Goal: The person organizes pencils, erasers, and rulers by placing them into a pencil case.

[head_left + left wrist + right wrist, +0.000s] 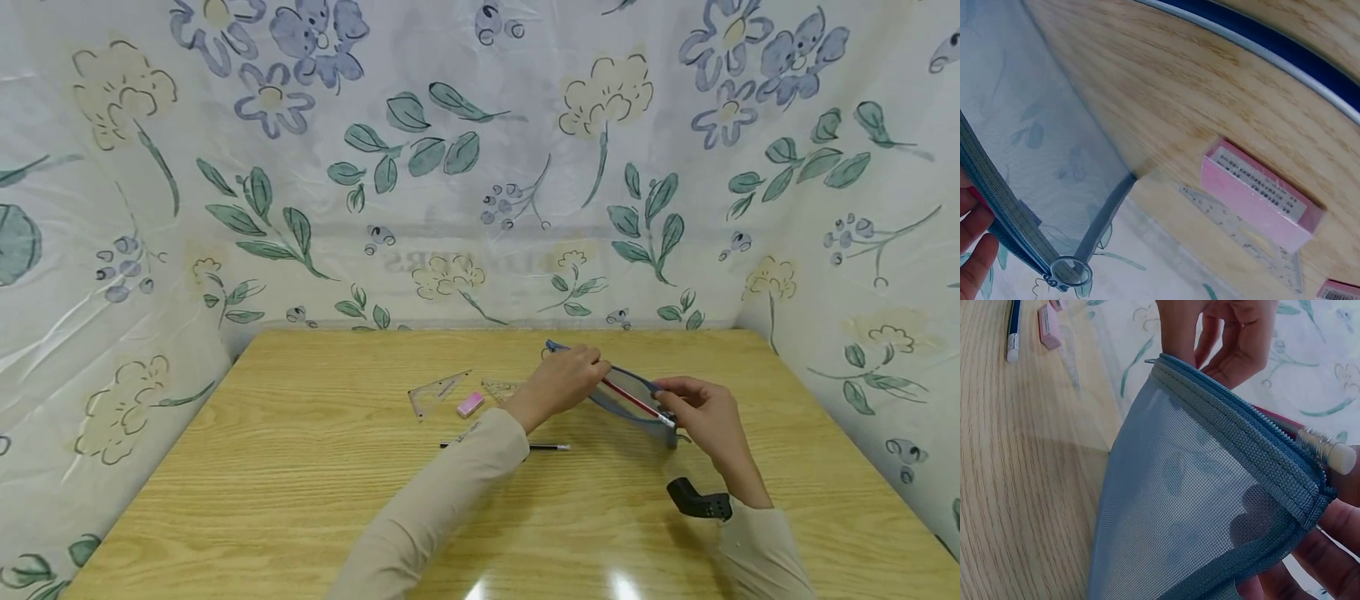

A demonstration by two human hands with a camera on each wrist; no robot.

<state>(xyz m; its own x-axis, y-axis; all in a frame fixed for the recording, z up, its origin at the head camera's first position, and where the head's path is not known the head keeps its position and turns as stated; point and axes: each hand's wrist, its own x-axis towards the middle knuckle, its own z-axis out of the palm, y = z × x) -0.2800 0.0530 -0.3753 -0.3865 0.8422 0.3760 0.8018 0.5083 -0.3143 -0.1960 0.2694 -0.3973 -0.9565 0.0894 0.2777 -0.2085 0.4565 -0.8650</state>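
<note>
A blue mesh zipper pouch (624,407) is held up over the right side of the table, its zipper side spread apart. My right hand (701,408) grips the pouch's near right corner; some of its fingers show through the mesh (1179,481). At the pouch's opening, my left hand (566,379) holds a red pencil (633,398) by its far part. The pencil lies slantwise along the zipper, and its white eraser end (1340,457) pokes out beside the right hand. A zipper pull ring (1071,272) hangs at the other corner, near the left fingers (975,240).
Left of the pouch lie a pink eraser (470,405), a clear set square (435,395) and a second clear set square (498,387). A dark pencil (551,447) rests nearer, partly under the left sleeve. Patterned cloth (480,192) walls the table's back and sides.
</note>
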